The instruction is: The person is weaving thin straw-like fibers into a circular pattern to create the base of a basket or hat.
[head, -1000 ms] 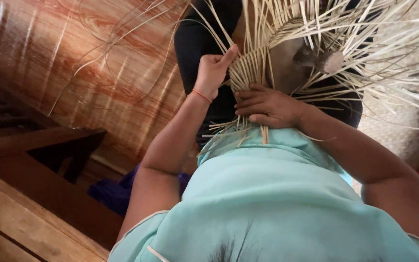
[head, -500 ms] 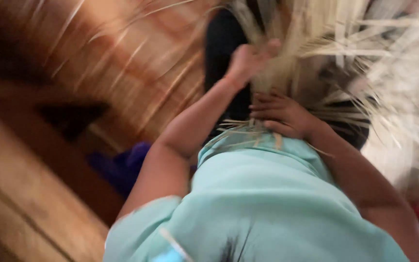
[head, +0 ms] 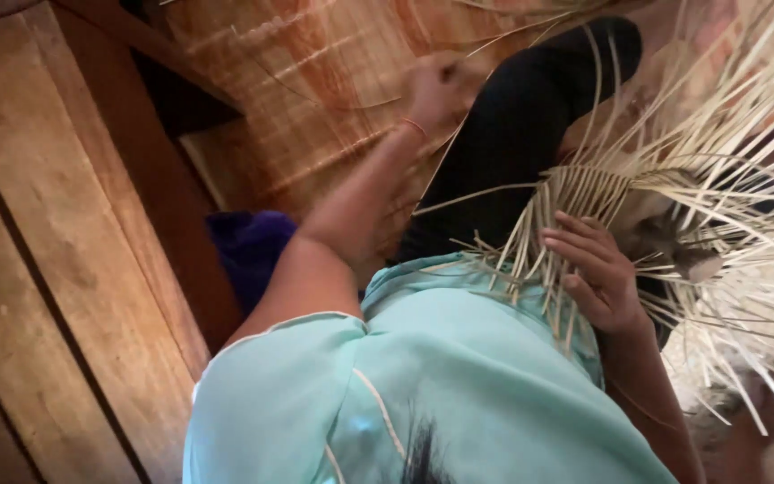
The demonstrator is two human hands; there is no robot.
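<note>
Left hand: our left hand (head: 436, 90) is stretched out away from us over the woven mat (head: 315, 108), up by its far edge. It is blurred; the fingers look curled in, and a thin strip (head: 530, 31) runs off from near it, but we cannot tell whether the hand grips that strip or anything else. A thin orange band (head: 414, 126) sits on the wrist.

Right hand: our right hand (head: 597, 273) lies close to our body with the fingers spread and pressed flat on the woven part of the straw work (head: 674, 197), holding it down on our lap rather than closing round it.

Straw work: the half-woven piece of pale flat strips rests over our black-clad leg (head: 512, 143), toward the right side of the mat. Its loose ends fan out to the right and upward in all directions.

Clothing: we wear a light green top (head: 423, 385), and a few strip ends touch its front just beside the right hand.

Surroundings: a dark blue cloth (head: 248, 246) lies at the mat's near left edge, beside wooden planks (head: 55, 242).
</note>
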